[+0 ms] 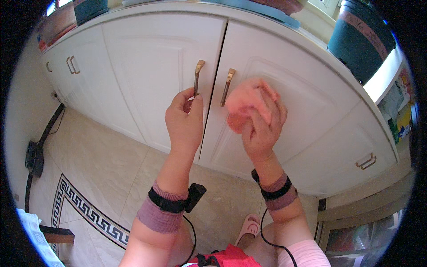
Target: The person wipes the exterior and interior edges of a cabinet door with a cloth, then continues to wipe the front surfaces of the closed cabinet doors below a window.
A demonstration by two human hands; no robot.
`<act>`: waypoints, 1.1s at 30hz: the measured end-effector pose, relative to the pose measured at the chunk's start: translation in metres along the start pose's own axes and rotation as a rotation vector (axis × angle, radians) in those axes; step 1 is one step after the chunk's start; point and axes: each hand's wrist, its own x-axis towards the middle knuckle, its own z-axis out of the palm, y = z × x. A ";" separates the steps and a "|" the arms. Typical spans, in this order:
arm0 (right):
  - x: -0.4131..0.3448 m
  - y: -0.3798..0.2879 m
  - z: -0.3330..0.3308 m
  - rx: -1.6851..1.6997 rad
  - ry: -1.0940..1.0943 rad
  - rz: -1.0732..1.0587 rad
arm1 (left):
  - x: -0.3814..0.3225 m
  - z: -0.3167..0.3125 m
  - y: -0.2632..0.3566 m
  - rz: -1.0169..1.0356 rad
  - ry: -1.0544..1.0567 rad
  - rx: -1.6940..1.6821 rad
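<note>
With its thumb and fingers, my left hand (185,123) grips the lower end of the brass handle (197,77) on the left white cabinet door (150,76). My right hand (263,133) has a crumpled pink cloth (250,100) in its fingers, slightly blurred, in front of the right cabinet door (310,86). Just left of the cloth is that door's own brass handle (227,87). A narrow dark gap runs between the two doors, which look closed or nearly so.
Dark plant pots (362,43) stand on the countertop (160,7). More cabinet handles (366,161) lie to either side. Below is a tiled floor (160,180) with a patterned border (90,212). A glass-fronted unit (360,237) is at lower right; cables hang from both wrist straps.
</note>
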 end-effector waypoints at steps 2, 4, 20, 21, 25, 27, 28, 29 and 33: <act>-0.015 0.009 0.014 -0.014 -0.038 0.018 | 0.001 0.001 -0.006 0.031 0.016 0.004; -0.046 0.011 0.030 0.047 -0.072 0.061 | 0.002 0.004 -0.010 0.048 0.014 -0.010; -0.016 -0.012 0.005 0.280 -0.118 0.114 | -0.003 0.000 -0.001 -0.038 -0.035 -0.017; 0.007 -0.010 -0.002 0.199 -0.056 0.112 | -0.004 0.000 0.002 -0.068 -0.045 -0.002; 0.064 0.006 -0.004 0.022 0.074 0.115 | -0.005 0.004 0.000 0.009 -0.020 0.019; 0.068 0.009 0.002 -0.051 0.027 0.124 | -0.005 0.005 -0.002 0.002 -0.028 -0.021; 0.068 0.006 0.007 -0.104 -0.021 0.133 | -0.005 0.004 -0.002 0.009 -0.031 -0.008; 0.067 0.003 0.012 -0.158 -0.070 0.142 | -0.005 0.003 -0.001 0.015 -0.033 0.005; 0.033 -0.004 0.027 -0.216 -0.164 0.142 | -0.005 -0.002 0.002 -0.029 -0.079 -0.029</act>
